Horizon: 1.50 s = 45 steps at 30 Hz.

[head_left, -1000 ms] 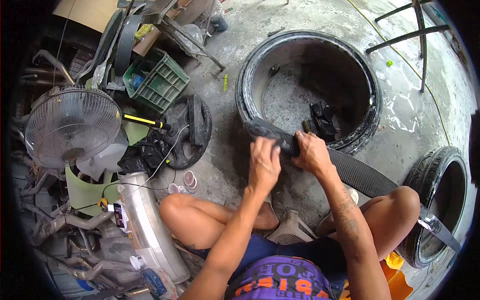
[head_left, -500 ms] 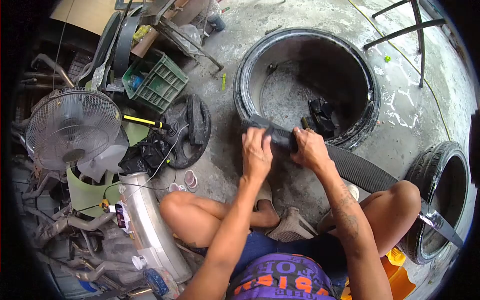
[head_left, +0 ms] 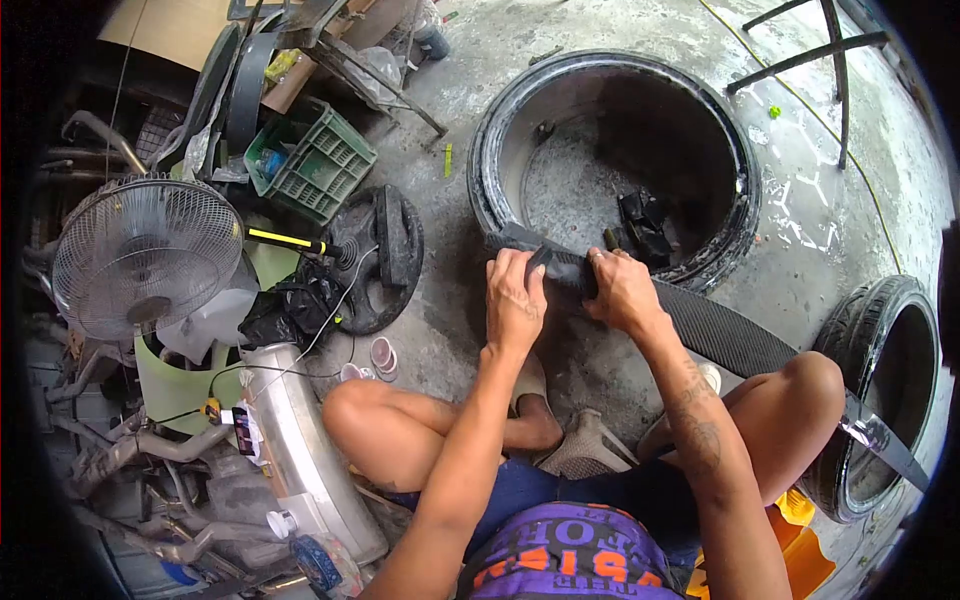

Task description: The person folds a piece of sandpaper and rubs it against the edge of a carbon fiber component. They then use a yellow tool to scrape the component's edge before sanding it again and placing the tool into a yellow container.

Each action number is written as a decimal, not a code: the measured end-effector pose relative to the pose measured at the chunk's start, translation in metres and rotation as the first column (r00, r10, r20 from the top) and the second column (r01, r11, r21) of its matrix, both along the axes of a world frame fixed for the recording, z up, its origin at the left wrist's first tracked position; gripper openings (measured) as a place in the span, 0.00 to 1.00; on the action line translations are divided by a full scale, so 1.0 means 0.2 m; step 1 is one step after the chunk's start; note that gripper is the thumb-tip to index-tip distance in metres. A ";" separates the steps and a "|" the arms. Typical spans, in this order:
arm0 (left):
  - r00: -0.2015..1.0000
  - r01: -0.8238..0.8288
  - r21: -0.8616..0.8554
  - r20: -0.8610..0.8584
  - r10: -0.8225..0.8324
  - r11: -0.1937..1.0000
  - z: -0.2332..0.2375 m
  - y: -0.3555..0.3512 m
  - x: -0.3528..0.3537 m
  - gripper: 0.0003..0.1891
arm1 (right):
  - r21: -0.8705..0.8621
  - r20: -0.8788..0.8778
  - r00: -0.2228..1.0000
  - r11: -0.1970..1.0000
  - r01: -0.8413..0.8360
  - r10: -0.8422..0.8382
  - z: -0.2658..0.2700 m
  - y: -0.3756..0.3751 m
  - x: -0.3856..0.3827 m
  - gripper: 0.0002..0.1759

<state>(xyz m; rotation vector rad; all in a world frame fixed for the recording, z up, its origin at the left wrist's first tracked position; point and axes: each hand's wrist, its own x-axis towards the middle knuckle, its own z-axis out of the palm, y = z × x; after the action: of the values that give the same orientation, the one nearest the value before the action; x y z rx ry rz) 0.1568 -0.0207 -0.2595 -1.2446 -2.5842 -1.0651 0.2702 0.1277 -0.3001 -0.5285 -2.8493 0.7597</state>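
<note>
A long dark strip with a woven, carbon-like pattern [head_left: 715, 332] runs from the near rim of the big black tyre [head_left: 485, 150] to my right knee. My left hand [head_left: 516, 303] pinches a small dark flap near the strip's left end, fingers closed. Further right along the strip, my right hand [head_left: 622, 290] grips its upper edge, thumb side toward the tyre. The strip's left end rests against the tyre's near rim. A crumpled black object [head_left: 645, 228] lies inside the tyre.
At the left stand a fan [head_left: 145, 255], a green crate [head_left: 322, 165], and a silver muffler [head_left: 305, 455] among metal pipes. A fan base [head_left: 400, 260] lies left of the tyre. Another tyre [head_left: 835, 340] stands at the right, below metal legs [head_left: 805, 60].
My left hand has shifted slightly, and the dark flap between its fingers now stands up more visibly. My right hand has barely moved on the strip.
</note>
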 end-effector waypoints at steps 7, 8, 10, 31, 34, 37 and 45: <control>0.998 0.063 -0.006 0.006 -0.063 0.998 0.02 -0.02 0.01 0.10 | -0.026 0.020 1.000 1.000 -0.008 0.009 0.01 0.01 0.00 0.37; 0.998 0.059 -0.012 0.010 -0.059 0.998 0.02 -0.04 0.03 0.10 | -0.024 0.013 1.000 1.000 -0.004 0.004 0.01 0.00 0.00 0.36; 1.000 0.014 0.006 -0.018 -0.014 1.000 0.01 0.00 0.06 0.10 | -0.005 0.003 1.000 1.000 0.004 -0.004 0.02 0.01 0.00 0.36; 0.985 0.129 -0.604 0.169 -0.031 0.787 0.01 -0.15 0.16 0.52 | -0.008 -0.015 1.000 1.000 -0.002 0.001 0.03 0.00 0.00 0.36; 0.989 0.123 -0.622 0.143 -0.043 0.774 0.01 -0.15 0.22 0.48 | -0.021 -0.042 0.999 1.000 -0.005 0.004 0.01 0.01 0.01 0.36; 0.974 0.188 -0.613 0.218 -0.063 0.767 0.08 -0.16 0.28 0.50 | -0.007 -0.050 0.999 1.000 -0.012 0.011 -0.01 0.01 0.00 0.35; 0.990 -0.034 0.021 0.141 0.031 0.999 0.09 -0.23 0.15 0.12 | -0.077 0.086 0.996 0.997 0.003 0.004 0.08 0.08 -0.03 0.34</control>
<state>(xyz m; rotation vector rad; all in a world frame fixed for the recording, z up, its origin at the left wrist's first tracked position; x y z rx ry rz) 0.1864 -0.0662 -0.2417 -1.1578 -2.6749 -1.2150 0.2633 0.1428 -0.2842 -0.5849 -2.9079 0.8707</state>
